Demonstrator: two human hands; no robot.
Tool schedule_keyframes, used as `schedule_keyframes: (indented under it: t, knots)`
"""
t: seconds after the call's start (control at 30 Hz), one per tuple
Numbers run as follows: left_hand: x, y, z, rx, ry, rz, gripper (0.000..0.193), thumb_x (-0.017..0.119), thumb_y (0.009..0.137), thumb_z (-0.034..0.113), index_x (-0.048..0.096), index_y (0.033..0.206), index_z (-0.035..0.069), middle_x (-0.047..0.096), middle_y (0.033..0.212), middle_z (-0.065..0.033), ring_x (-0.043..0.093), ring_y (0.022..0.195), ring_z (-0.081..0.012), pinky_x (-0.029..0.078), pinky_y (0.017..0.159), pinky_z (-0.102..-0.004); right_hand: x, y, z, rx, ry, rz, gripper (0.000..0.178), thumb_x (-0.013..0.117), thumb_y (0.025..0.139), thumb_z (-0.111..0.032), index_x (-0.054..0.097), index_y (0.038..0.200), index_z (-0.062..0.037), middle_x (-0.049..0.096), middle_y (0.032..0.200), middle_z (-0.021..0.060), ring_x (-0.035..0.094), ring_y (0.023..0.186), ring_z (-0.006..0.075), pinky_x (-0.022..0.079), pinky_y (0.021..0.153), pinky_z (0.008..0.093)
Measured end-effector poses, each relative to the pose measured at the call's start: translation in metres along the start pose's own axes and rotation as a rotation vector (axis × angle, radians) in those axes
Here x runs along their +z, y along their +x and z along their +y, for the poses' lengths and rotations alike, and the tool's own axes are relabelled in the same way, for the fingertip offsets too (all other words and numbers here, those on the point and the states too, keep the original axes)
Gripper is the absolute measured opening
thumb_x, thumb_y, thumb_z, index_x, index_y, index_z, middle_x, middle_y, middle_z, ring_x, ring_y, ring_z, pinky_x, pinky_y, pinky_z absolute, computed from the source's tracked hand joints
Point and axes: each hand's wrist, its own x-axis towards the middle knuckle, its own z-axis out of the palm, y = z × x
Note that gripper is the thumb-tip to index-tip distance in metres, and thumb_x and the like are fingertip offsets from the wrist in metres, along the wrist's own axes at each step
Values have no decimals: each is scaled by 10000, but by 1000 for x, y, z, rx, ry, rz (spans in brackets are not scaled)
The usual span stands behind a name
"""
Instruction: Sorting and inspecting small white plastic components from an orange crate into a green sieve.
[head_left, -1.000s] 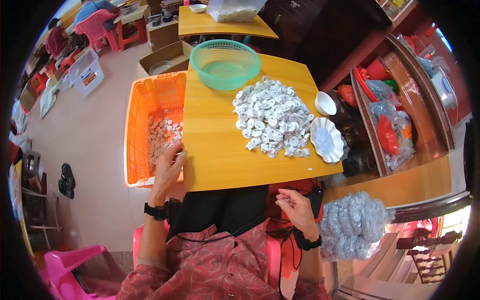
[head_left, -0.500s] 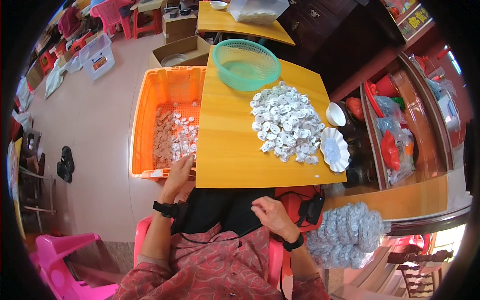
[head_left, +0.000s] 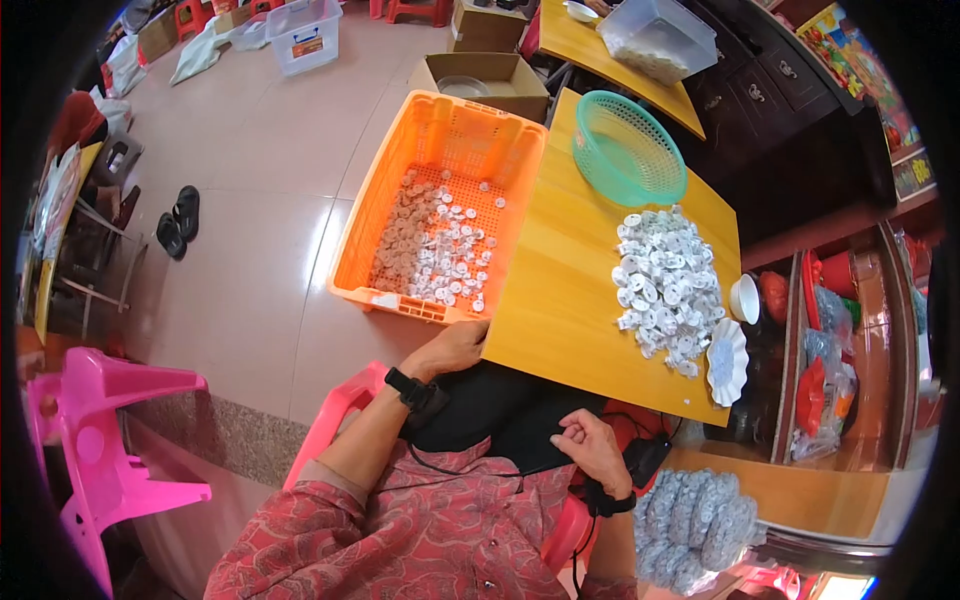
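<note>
My left hand rests at the near left corner of the yellow table, next to the front rim of an orange crate; its fingertips are hidden at the table's edge. Above my lap, my right hand has its fingers loosely curled in, and nothing shows in them. Small round white plastic parts lie scattered over the crate's floor. A large heap of similar white plastic parts covers the right side of the table. Beside it stands a fluted white dish holding small clear pieces.
A green plastic basket and a small white bowl stand on the table. Behind the crate is an open cardboard box. Pink plastic chair at left; bundled grey-blue packets at lower right; shelves beyond the table.
The view has swung left, so the crate and table appear farther right and tilted. My left hand is now at the table corner, no longer over the crate's near rim. My right hand stays curled above my lap.
</note>
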Motion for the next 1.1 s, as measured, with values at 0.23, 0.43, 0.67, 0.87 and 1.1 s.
schedule_keyframes:
  t: [0.23,0.43,0.67,0.87,1.1]
  knots:
    - [-6,1,-3,-94,-151,78,371,533,973,278,600,1196,-11,676,1057,-216,654,962,-277,492,869,-343,4,-19,-6,-198,-222,-80,338,781,751,-167,710,1068,-73,495,974,89,583,789,205,505,694,313]
    - [-24,4,-60,-134,222,401,437,578,908,309,606,1079,-92,652,1069,-295,630,1036,-394,483,866,-431,2,-21,-3,-88,-99,-103,414,792,735,-188,687,1122,-84,480,1027,102,579,866,239,503,756,346]
    - [-22,7,-59,-221,360,253,439,600,929,320,605,1142,-64,673,1021,-249,660,942,-309,504,802,-382,-1,-20,-1,-128,-89,-116,457,795,722,-190,662,1143,-72,486,1032,88,582,861,226,507,751,335]
    - [-21,7,-53,-201,292,211,422,578,931,332,586,861,-83,619,824,-296,615,766,-403,463,689,-452,-1,-18,5,-125,-112,-101,448,791,709,-200,662,1123,-86,500,1011,81,575,840,222,500,736,339]
    - [-22,7,-75,-205,254,235,435,582,939,350,583,854,-76,562,697,-241,567,647,-295,442,624,-411,-2,-16,9,-137,-60,-131,442,809,711,-201,672,1118,-94,494,995,79,557,818,210,492,725,318]
